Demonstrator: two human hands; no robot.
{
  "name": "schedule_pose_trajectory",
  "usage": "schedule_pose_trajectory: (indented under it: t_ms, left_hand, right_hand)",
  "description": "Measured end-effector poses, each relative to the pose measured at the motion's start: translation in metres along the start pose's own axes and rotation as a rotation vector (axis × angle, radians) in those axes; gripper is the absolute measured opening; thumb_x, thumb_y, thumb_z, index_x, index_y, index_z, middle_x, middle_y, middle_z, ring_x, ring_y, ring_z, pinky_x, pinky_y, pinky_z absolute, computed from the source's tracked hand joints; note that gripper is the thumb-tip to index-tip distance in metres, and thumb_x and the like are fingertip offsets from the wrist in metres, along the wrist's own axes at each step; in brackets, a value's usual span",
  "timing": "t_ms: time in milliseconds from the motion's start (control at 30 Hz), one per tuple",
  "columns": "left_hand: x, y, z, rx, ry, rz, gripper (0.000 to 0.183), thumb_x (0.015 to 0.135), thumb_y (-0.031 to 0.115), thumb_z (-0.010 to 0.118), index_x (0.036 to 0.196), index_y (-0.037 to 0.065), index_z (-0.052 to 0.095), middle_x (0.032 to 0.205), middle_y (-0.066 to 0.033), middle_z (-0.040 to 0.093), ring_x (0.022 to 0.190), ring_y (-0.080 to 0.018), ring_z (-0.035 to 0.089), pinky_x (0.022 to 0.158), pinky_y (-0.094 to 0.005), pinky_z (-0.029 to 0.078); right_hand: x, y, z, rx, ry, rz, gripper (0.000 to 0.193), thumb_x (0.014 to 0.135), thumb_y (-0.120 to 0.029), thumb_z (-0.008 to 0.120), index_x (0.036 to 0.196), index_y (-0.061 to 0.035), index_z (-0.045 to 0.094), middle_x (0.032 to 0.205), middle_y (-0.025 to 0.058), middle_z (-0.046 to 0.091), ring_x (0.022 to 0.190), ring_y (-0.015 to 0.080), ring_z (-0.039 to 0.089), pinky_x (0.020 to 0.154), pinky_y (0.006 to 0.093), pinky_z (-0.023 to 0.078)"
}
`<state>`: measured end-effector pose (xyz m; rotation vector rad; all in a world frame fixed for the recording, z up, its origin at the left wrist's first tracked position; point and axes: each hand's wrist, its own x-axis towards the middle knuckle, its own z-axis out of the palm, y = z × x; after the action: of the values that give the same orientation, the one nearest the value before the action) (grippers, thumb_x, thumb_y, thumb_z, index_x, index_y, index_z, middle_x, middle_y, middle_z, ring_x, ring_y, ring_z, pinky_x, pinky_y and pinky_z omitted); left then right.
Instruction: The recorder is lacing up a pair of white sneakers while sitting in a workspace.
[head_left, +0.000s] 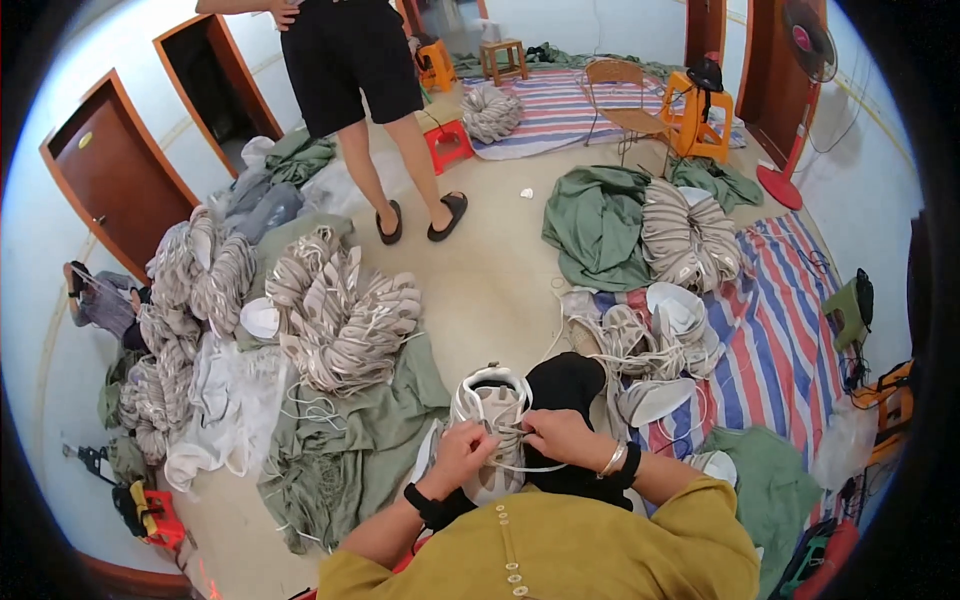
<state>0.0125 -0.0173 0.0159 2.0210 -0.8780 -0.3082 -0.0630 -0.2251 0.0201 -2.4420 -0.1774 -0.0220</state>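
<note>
We cannot make out the lace (530,468) inside our fingers (541,428); below them, our shirt (610,540) hides the near tip of the shoe (494,482); far beyond, the top edge crops a standing person (355,60).

Pale walls (868,180) at left and right edges; brown door (112,170), orange-trimmed, at upper left, dark doorway (205,90) beside it. Beige floor (480,250) at centre, striped sheeting (790,340) at right. Wicker chair (612,72), orange stool (685,115) and standing fan (808,42) at upper right. Bright, even light.
</note>
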Motion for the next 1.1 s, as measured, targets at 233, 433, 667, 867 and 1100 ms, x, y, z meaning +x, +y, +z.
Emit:
schedule_pose_trajectory:
  t_ms: [233,433,667,867,1100]
  left_hand:
    - [0.005,0.0,0.002,-0.01,-0.047,0.005,0.029,0.084,0.023,0.061,0.069,0.001,0.051,0.065,-0.0088,0.044,0.061,-0.0223,0.044,0.058,-0.0329,0.036]
    - [0.004,-0.003,0.005,-0.075,-0.007,-0.013,0.029,0.082,0.023,0.063,0.066,0.001,0.053,0.063,-0.0095,0.045,0.059,-0.0231,0.045,0.056,-0.0337,0.036]
    - [0.008,0.003,0.003,-0.056,-0.073,-0.086,0.029,0.084,0.021,0.06,0.068,-0.001,0.05,0.065,-0.0098,0.044,0.061,-0.0223,0.045,0.058,-0.0328,0.036]
    - [0.009,0.0,-0.001,-0.058,-0.054,-0.138,0.029,0.084,0.021,0.061,0.068,-0.001,0.05,0.064,-0.0091,0.043,0.06,-0.021,0.044,0.057,-0.0324,0.036]
    - [0.012,0.027,0.001,0.098,-0.094,-0.16,0.017,0.078,0.015,0.067,0.071,0.004,0.056,0.059,-0.0057,0.044,0.059,-0.02,0.047,0.061,-0.0323,0.038]
  right_hand:
    - [0.003,-0.007,-0.004,0.071,0.071,-0.044,0.013,0.08,-0.019,0.061,0.083,-0.0057,0.059,0.085,0.0156,0.058,0.075,0.034,0.06,0.066,0.043,0.048]
    - [0.003,0.001,-0.006,0.436,0.032,0.133,0.015,0.083,-0.018,0.058,0.089,-0.004,0.057,0.075,0.0149,0.062,0.071,0.0345,0.061,0.063,0.041,0.049]
    - [0.008,0.021,0.011,0.483,0.022,-0.32,0.014,0.088,-0.017,0.057,0.085,-0.0033,0.061,0.062,0.0041,0.058,0.048,0.0101,0.055,0.042,0.0268,0.038]
    - [-0.02,0.003,-0.108,1.482,-0.272,-0.131,0.02,0.086,-0.015,0.061,0.095,0.0028,0.065,0.051,-0.0035,0.047,0.04,0.0009,0.039,0.036,0.0172,0.025]
    - [-0.037,0.035,-0.092,1.235,-0.349,0.199,0.016,0.087,-0.017,0.061,0.092,-0.0025,0.066,0.052,-0.004,0.05,0.039,0.0007,0.041,0.035,0.0153,0.028]
